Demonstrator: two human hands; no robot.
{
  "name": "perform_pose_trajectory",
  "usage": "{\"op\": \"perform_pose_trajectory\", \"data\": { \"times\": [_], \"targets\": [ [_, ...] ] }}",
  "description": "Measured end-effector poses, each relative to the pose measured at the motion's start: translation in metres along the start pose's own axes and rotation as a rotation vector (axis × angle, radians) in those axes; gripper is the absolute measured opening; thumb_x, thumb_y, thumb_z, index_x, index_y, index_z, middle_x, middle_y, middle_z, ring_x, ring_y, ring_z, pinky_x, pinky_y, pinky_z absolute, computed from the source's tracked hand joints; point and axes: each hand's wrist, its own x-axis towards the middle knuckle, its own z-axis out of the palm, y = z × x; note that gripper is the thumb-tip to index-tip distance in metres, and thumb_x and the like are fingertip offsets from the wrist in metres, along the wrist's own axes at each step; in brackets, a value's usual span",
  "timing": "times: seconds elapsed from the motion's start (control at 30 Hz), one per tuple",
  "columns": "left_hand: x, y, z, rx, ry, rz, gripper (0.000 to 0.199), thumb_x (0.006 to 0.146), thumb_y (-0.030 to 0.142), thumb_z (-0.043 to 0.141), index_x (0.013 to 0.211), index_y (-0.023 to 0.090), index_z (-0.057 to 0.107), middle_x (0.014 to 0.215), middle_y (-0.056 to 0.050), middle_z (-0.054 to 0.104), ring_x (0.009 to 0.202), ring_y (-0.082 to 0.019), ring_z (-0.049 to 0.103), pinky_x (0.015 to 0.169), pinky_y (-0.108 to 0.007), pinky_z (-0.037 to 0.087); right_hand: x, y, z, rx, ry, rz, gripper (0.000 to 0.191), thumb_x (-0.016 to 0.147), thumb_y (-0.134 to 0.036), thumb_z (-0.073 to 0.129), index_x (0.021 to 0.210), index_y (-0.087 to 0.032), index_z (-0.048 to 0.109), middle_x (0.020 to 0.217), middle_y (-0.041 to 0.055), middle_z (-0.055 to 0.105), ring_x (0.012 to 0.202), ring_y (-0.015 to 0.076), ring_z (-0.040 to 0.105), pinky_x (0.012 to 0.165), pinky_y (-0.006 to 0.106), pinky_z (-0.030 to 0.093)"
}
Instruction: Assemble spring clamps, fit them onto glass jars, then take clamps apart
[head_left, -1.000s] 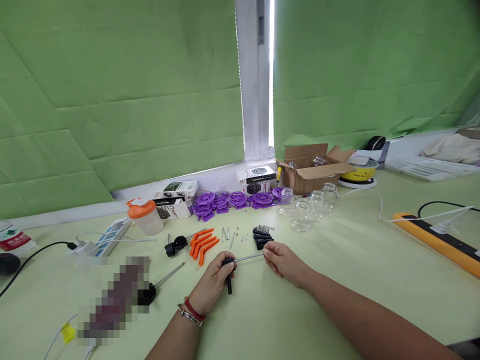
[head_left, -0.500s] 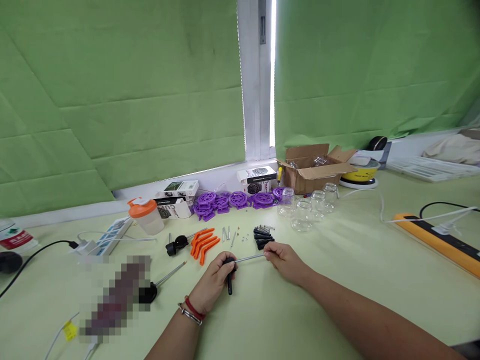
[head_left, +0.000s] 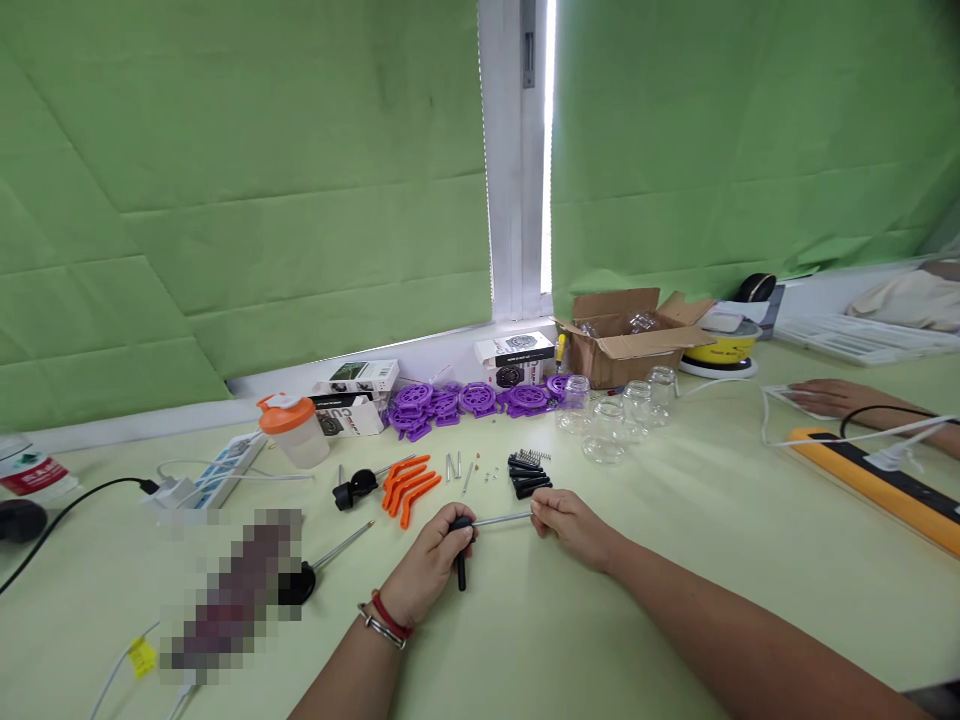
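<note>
My left hand (head_left: 442, 555) is closed round a black plastic piece (head_left: 462, 575), whose short end points down toward the table. From it a thin metal rod (head_left: 501, 519) runs to the right. The fingers of my right hand (head_left: 574, 525) pinch the rod's far end, so its tip is hidden. Just beyond lie several black tapered parts (head_left: 525, 475) and coil springs (head_left: 531, 456). Several bent orange pieces (head_left: 409, 490) lie past my left hand, beside small metal pins (head_left: 454, 467). Another black piece with a rod (head_left: 341, 548) rests to the left.
Purple plastic wheels (head_left: 478, 399) lie at the back, near printed boxes (head_left: 514, 350) and an open cardboard box (head_left: 634, 345). Several glass jars (head_left: 604, 435) stand upside down. An orange-lidded shaker (head_left: 292, 430) is at left. Right: an orange power strip (head_left: 885, 490) and another person's hand (head_left: 836, 397).
Another person's hand and forearm have come into view at the right, behind the orange power strip. My two hands keep their hold on the black piece and rod, nearly unmoved.
</note>
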Motion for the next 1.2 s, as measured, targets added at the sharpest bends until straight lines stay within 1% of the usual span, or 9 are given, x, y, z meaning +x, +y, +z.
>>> {"op": "perform_pose_trajectory", "data": {
  "times": [0.1,0.23,0.53,0.77,0.83,0.9,1.03,1.1,1.2],
  "targets": [
    [-0.0002,0.0002,0.0005,0.007,0.001,0.011,0.019,0.082,0.033,0.044,0.094,0.019,0.049,0.077,0.000,0.050,0.071,-0.012,0.044,0.066,-0.025,0.036,0.0004,0.0006,0.0006,0.021,-0.010,0.037,0.035,0.087,-0.034,0.037,0.057,-0.018,0.043,0.059,-0.0003,0.052,0.059,0.0126,0.043,0.062,0.026,0.033],
    [-0.0003,0.0009,0.0004,0.011,0.005,0.010,0.018,0.082,0.033,0.044,0.093,0.019,0.049,0.078,0.000,0.051,0.072,-0.012,0.045,0.067,-0.025,0.036,0.0005,0.0003,0.0012,-0.014,-0.006,0.065,0.038,0.089,-0.038,0.034,0.058,-0.018,0.046,0.060,-0.0004,0.052,0.059,0.0125,0.043,0.063,0.026,0.034],
    [-0.0005,0.0019,0.0008,0.000,0.014,0.000,0.018,0.083,0.032,0.045,0.093,0.019,0.049,0.078,0.000,0.051,0.072,-0.012,0.046,0.067,-0.024,0.036,0.0001,-0.0029,0.0017,-0.071,-0.005,0.046,0.045,0.090,-0.044,0.031,0.057,-0.018,0.048,0.057,-0.0010,0.050,0.057,0.0122,0.043,0.062,0.026,0.034],
    [0.0024,-0.0034,-0.0012,-0.048,0.033,0.008,0.019,0.082,0.033,0.046,0.095,0.019,0.051,0.080,0.000,0.053,0.073,-0.012,0.048,0.067,-0.024,0.038,0.0006,0.0021,0.0025,-0.033,0.015,0.027,0.050,0.090,-0.050,0.028,0.059,-0.018,0.049,0.060,0.0000,0.051,0.060,0.0126,0.045,0.063,0.027,0.035],
    [0.0032,-0.0051,-0.0023,-0.071,0.046,0.014,0.020,0.082,0.032,0.045,0.096,0.019,0.051,0.082,-0.001,0.054,0.074,-0.012,0.049,0.066,-0.024,0.038,0.0006,0.0030,0.0027,0.031,0.014,0.027,0.049,0.090,-0.051,0.029,0.065,-0.017,0.052,0.062,0.0008,0.052,0.061,0.0129,0.045,0.062,0.027,0.035],
    [0.0038,-0.0064,-0.0034,-0.079,0.058,0.014,0.020,0.082,0.032,0.045,0.096,0.019,0.050,0.084,-0.001,0.055,0.074,-0.012,0.050,0.066,-0.024,0.039,0.0002,0.0030,0.0024,0.116,0.011,0.038,0.046,0.090,-0.052,0.028,0.075,-0.017,0.054,0.066,0.0013,0.053,0.059,0.0121,0.043,0.059,0.026,0.034],
    [0.0040,-0.0072,-0.0045,-0.066,0.061,0.010,0.019,0.082,0.031,0.045,0.096,0.019,0.050,0.084,-0.002,0.055,0.074,-0.012,0.051,0.065,-0.024,0.039,-0.0018,0.0006,0.0005,0.229,-0.008,0.031,0.029,0.088,-0.047,0.040,0.097,-0.021,0.047,0.073,-0.0015,0.052,0.057,0.0099,0.037,0.056,0.024,0.031],
    [0.0037,-0.0068,-0.0044,-0.058,0.058,0.011,0.019,0.082,0.031,0.045,0.096,0.019,0.050,0.083,-0.001,0.054,0.074,-0.012,0.050,0.065,-0.024,0.039,-0.0025,-0.0004,-0.0001,0.245,-0.013,0.015,0.023,0.087,-0.042,0.044,0.098,-0.022,0.044,0.072,-0.0028,0.050,0.057,0.0096,0.035,0.055,0.023,0.030],
    [0.0034,-0.0062,-0.0039,-0.055,0.055,0.012,0.017,0.083,0.031,0.045,0.095,0.019,0.050,0.082,-0.001,0.053,0.073,-0.012,0.049,0.064,-0.023,0.039,-0.0021,0.0001,0.0001,0.235,-0.016,0.001,0.017,0.088,-0.038,0.043,0.088,-0.021,0.044,0.071,-0.0030,0.050,0.055,0.0090,0.033,0.054,0.023,0.029]
  ]
}}
